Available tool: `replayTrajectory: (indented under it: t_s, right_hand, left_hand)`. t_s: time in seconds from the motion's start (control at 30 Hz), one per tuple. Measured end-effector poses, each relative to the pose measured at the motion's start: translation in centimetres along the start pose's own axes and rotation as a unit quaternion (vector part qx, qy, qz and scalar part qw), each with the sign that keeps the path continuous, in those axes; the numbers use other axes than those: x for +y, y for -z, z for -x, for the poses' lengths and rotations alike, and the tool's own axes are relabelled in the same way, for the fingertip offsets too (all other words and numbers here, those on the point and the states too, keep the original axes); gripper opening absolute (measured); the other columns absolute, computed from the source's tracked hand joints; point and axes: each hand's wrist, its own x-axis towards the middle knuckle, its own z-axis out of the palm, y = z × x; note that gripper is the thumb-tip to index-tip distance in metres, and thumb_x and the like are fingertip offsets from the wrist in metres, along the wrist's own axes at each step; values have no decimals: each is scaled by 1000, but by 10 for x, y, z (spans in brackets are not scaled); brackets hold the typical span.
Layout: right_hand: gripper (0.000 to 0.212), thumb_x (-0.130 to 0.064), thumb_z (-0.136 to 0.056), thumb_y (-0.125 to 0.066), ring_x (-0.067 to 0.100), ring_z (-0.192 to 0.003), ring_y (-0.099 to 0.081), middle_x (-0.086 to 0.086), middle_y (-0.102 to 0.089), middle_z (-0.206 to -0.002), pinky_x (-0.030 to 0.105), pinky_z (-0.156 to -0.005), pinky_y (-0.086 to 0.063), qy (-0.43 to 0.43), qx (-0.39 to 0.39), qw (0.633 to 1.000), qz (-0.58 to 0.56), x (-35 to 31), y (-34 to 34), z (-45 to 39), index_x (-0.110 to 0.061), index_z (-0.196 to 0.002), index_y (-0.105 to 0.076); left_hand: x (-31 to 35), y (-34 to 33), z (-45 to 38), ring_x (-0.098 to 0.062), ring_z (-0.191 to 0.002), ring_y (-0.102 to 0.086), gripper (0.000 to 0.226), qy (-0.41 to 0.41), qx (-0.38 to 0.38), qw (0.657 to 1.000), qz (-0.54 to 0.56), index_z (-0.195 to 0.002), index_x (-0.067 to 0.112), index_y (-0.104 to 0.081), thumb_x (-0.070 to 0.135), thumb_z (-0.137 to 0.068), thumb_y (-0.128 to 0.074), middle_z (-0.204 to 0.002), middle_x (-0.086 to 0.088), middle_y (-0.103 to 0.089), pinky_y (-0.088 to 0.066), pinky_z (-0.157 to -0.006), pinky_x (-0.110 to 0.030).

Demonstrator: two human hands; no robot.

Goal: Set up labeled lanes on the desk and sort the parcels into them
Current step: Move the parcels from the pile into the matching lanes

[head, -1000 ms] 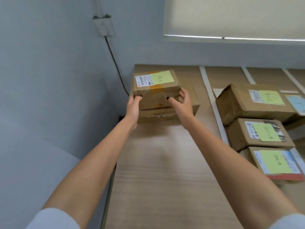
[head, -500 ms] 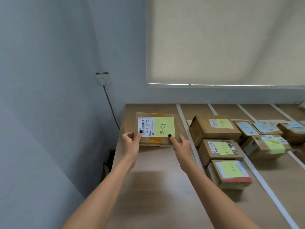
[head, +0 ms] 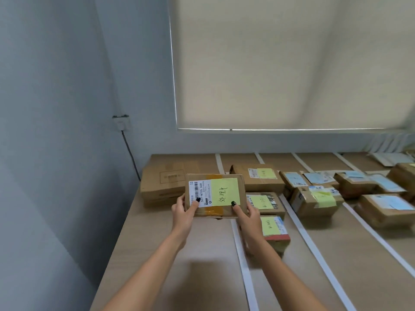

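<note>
I see both hands gripping the small brown cardboard parcel with the yellow sticky note (head: 214, 195), the left hand (head: 184, 209) and right hand (head: 247, 217) each curling fingers round a lower corner, thumbs on its face. Since half a second ago it is lifted nearer and tilted toward me, above the wooden tabletop (head: 179, 277), in front of the flat brown cardboard box (head: 164, 182) in the leftmost lane beside a white tape strip (head: 242, 263).
</note>
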Motion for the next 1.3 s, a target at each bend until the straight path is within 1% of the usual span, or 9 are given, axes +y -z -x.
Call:
replayTrajectory:
  t_s: [0.13, 0.23, 0.33, 0.53, 0.67, 0.83, 1.0, 1.13, 1.3]
  right_hand:
    - [50, -32, -92, -56, 19, -120, -48, 4, -48, -134, 27, -91, -42, 12, -25, 1000, -9, 10, 75, 5, -18, -139, -44]
    - [50, -32, -92, -55, 17, -113, -53, 3, -56, -128, 22, -83, -44, 18, -53, 998, -6, 11, 137, 9, -21, -139, -43]
    - [50, -30, -93, -54, 12, -107, -56, 0, -59, -123, 18, -80, -46, 15, -65, 998, -16, 9, 196, 10, -19, -140, -42]
    - [47, -27, -93, -55, 15, -111, -55, 2, -59, -126, 26, -89, -44, 6, -53, 999, -8, 5, 274, 4, -18, -138, -46]
    - [45, -28, -93, -54, 18, -112, -54, 4, -60, -125, 29, -88, -45, -8, -38, 999, -11, 14, 302, -4, -17, -136, -47]
    - [51, -30, -92, -56, 21, -113, -52, 6, -56, -127, 31, -88, -44, -41, -8, 999, -10, 35, 340, -20, -15, -138, -43]
    - [46, -32, -92, -56, 19, -104, -54, 7, -59, -120, 26, -78, -44, -60, 17, 998, 5, 54, 382, -45, -12, -132, -48]
    - [41, -32, -93, -54, 11, -94, -54, 4, -60, -115, 18, -66, -42, -80, 14, 997, 14, 74, 413, -72, -14, -130, -51]
    - [44, -32, -94, -53, 19, -109, -53, 4, -57, -123, 28, -86, -43, -119, 2, 992, 34, 111, 440, -115, -13, -133, -49]
  left_hand:
    - [3, -64, 45, -12, -106, -52, 44, -10, -1, 999, 33, -134, 19, -39, 30, -93, -53, -131, -4, -45, -41, -81, -19]
    - [11, -114, 80, -1, -93, -58, 41, -11, 1, 998, 58, -133, 19, -38, 27, -95, -51, -118, -1, -59, -46, -58, -9]
    - [21, -162, 109, 0, -89, -59, 35, -5, -20, 997, 70, -129, 24, -40, 25, -96, -50, -109, 6, -60, -47, -54, -5]
    - [36, -230, 134, -17, -114, -56, 43, 14, -51, 997, 50, -138, 23, -38, 27, -96, -49, -128, -1, -58, -45, -98, -32]
    - [36, -262, 132, -9, -106, -54, 49, 21, -81, 996, 27, -142, 25, -31, 31, -96, -47, -124, 7, -56, -41, -91, -25]
    - [29, -299, 130, 0, -93, -55, 47, 34, -110, 993, 27, -141, 23, -34, 29, -97, -47, -123, 7, -54, -45, -65, -10]
    - [20, -355, 119, -19, -120, -51, 47, 65, -134, 989, 5, -141, 16, -38, 30, -97, -46, -134, -5, -53, -40, -105, -34]
    - [6, -399, 109, -12, -109, -52, 39, 106, -148, 983, 0, -133, 18, -44, 33, -97, -45, -129, -1, -56, -39, -94, -25]
    - [-20, -449, 90, -13, -107, -55, 39, 149, -131, 980, -6, -132, 18, -45, 35, -97, -45, -126, -1, -58, -39, -90, -23]
